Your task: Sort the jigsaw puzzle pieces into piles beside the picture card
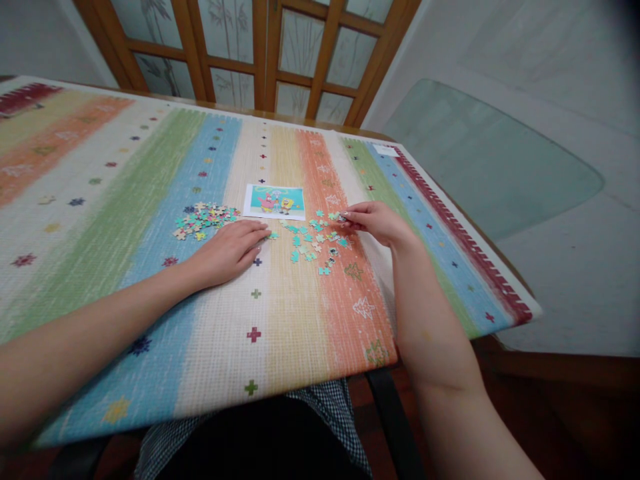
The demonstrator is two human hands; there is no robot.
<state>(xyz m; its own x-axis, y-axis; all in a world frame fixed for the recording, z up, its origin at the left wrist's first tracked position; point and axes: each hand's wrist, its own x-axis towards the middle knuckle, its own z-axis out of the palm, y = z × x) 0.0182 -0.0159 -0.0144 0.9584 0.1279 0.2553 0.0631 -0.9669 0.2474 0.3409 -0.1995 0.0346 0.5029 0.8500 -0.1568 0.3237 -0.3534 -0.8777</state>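
Observation:
A small picture card [275,201] with cartoon figures lies on the striped table mat [150,220]. Left of it sits a heap of puzzle pieces [203,220]. Below and right of the card several teal puzzle pieces [313,241] lie scattered. My left hand [230,250] rests flat on the mat, fingers stretched toward a teal piece by the card's lower edge. My right hand [373,220] pinches a small puzzle piece [342,217] at the right edge of the scattered pieces.
The mat covers a wooden table whose right edge [465,220] runs diagonally. A glass tabletop [490,160] stands beyond it at the right. Wooden-framed frosted doors [260,53] are behind the table. A dark chair and checked fabric [325,413] show at the near edge.

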